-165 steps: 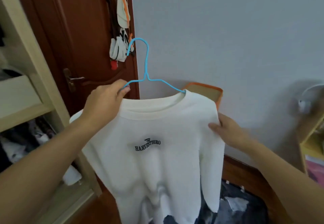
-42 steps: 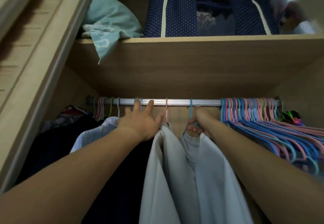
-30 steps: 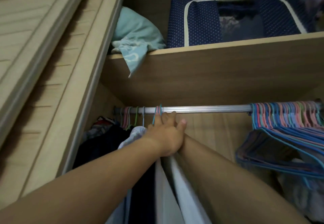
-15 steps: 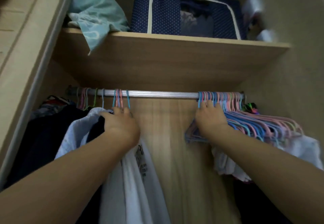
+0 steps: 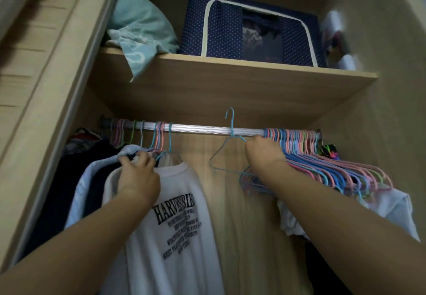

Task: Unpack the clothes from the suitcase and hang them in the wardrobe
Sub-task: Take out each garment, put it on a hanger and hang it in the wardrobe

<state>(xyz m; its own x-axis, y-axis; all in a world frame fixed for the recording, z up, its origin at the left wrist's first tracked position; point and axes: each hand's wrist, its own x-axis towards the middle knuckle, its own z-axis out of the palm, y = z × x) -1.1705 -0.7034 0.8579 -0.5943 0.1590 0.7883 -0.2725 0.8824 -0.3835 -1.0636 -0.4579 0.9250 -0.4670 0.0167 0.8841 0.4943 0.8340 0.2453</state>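
Note:
The white printed sweatshirt hangs on a blue hanger from the silver wardrobe rail, beside dark and pale garments at the left. My left hand grips the fabric at the sweatshirt's shoulder and neck. My right hand holds an empty blue hanger, whose hook is raised above the rail, off it. Just right of that hand hangs a dense bunch of empty coloured hangers. The suitcase is out of view.
A wooden shelf above the rail carries a teal cloth bundle, a navy dotted storage box and small items at the right. The wardrobe door frame stands at the left. White cloth lies under the empty hangers.
The sweatshirt went from my hands onto the rail and was slid left. In the last half second my right hand lifted one blue hanger off the rail; my left hand dropped to the sweatshirt's shoulder.

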